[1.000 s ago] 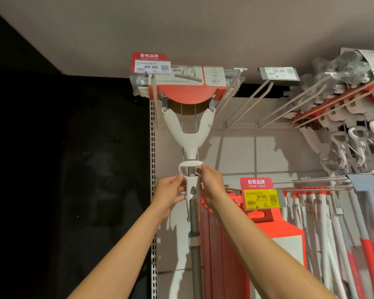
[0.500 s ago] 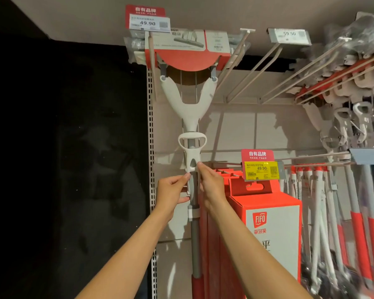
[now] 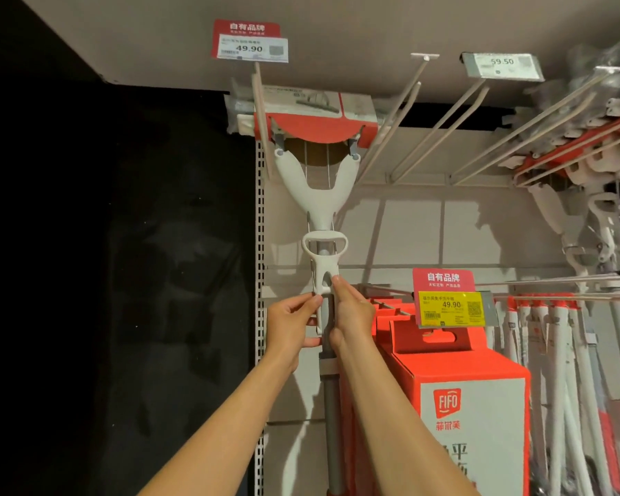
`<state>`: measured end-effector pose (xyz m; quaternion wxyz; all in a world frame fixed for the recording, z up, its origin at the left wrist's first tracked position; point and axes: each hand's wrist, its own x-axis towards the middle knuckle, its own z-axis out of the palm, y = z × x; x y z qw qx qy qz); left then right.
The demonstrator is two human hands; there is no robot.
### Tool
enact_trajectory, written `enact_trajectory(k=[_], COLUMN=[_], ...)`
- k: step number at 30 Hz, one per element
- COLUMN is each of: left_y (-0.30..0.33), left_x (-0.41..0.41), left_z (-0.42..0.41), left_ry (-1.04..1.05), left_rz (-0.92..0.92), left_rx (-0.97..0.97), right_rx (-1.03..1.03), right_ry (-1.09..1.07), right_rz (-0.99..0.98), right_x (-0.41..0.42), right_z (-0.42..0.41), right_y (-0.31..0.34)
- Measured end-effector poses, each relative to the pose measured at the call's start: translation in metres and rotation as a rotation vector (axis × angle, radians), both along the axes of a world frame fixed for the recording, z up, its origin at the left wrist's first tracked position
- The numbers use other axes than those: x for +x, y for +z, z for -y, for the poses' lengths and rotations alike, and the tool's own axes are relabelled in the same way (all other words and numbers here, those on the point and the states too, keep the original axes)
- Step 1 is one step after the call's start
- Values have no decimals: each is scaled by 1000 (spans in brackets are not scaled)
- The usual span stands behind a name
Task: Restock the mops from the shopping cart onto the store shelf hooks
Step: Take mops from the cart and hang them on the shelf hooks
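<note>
Mop [image 3: 315,195] hangs head-up from top-left hook [image 3: 260,112], under 49.90 tag [image 3: 251,42], shaft running down between forearms. Left hand [image 3: 294,325] fingers pinch white lever [image 3: 324,277] from left; right hand [image 3: 351,316] fingers wrapped round shaft just below lever. Red boxes [image 3: 469,406] beside right arm; more mops [image 3: 587,166] far right.

White mop [image 3: 317,195] with grey pole and red-and-white card sleeve. Red boxes [image 3: 469,399] with white panel and red logo. Red sign [image 3: 443,281] over yellow price tag [image 3: 451,309]. Beige back panel [image 3: 408,238]; black wall [image 3: 122,245].
</note>
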<state>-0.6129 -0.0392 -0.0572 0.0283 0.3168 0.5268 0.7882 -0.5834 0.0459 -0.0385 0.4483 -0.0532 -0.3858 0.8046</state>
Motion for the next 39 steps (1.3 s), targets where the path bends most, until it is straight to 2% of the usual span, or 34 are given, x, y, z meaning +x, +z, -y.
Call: enact_trajectory(k=[6, 19, 27, 34, 39], left_y=[5, -6, -13, -20, -19], left_x=[-26, -81, -89, -84, -64], left_z=[-12, -35, -35, -22, -6], left_ry=[29, -17, -11, -71, -148], left_rz=[55, 134, 154, 115, 147], left_rx=[-27, -83, -103, -158, -201], right_rx=[-21, -25, -5, 130, 180], right_ry=[-25, -67, 26, -77, -55], right_rz=[49, 63, 104, 235, 270], right_x=[-23, -78, -76, -66, -50], right_z=[-5, -26, -28, -29, -13], right_y=[11, -7, -13, -23, -34])
